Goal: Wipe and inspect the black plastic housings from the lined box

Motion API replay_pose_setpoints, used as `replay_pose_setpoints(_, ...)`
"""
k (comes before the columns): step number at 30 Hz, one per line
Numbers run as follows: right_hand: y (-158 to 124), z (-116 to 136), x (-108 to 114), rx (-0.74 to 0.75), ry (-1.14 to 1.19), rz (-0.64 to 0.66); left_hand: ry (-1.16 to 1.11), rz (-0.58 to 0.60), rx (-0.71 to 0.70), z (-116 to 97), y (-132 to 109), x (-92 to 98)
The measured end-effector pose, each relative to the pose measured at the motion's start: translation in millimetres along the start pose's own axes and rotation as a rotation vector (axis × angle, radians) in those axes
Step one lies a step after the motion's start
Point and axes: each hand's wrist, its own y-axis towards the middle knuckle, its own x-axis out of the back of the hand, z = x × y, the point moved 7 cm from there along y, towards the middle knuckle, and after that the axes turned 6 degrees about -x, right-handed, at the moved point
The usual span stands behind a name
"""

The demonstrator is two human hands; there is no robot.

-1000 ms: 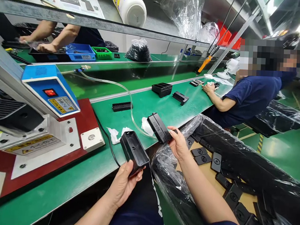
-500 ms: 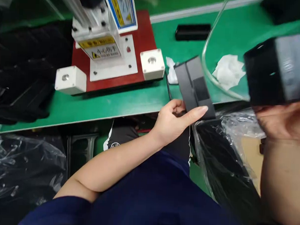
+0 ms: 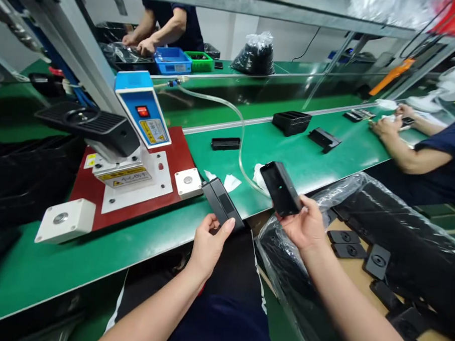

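My left hand (image 3: 210,240) grips a flat black cover (image 3: 223,203) with a darker rectangle on its face, thumb on top, over the front edge of the green table (image 3: 141,242). To its right, my right hand (image 3: 304,221) holds a hollow black housing (image 3: 280,189) by its lower end, open side facing me. The two parts are apart. Left of them stands a press (image 3: 123,178) on a red base (image 3: 179,143), with a black part (image 3: 97,122) at its top and a white button box (image 3: 188,183) near the cover.
Crumpled white tissue (image 3: 231,183) and a clear hose (image 3: 241,141) lie behind my hands. Black parts (image 3: 291,122) are farther back. A plastic-lined box (image 3: 406,213) holds black pieces at right. One person works across the table; another person's hands (image 3: 391,125) are at right.
The view has tilted up and shows more of the table and other people. My right hand has brought the black housing closer to the cover and turned its hollow side into view.
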Motion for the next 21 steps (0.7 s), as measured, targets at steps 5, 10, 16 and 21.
replay_pose_setpoints(5, -5, -16, 3, -0.048, 0.020, -0.053, -0.023, 0.094, 0.050, -1, -1, -13.7)
replay_pose_setpoints(10, -9, -13, 3, 0.024, -0.076, -0.011, -0.032, 0.113, 0.070, -2, -4, -14.6)
replay_pose_setpoints(16, -24, -11, -2, 0.079, -0.132, 0.038, -0.049, 0.093, 0.071, -1, -8, -15.1)
replay_pose_setpoints(21, -39, -29, -5, -0.157, 0.036, -0.042, -0.118, 0.129, 0.074, -3, -15, -23.2)
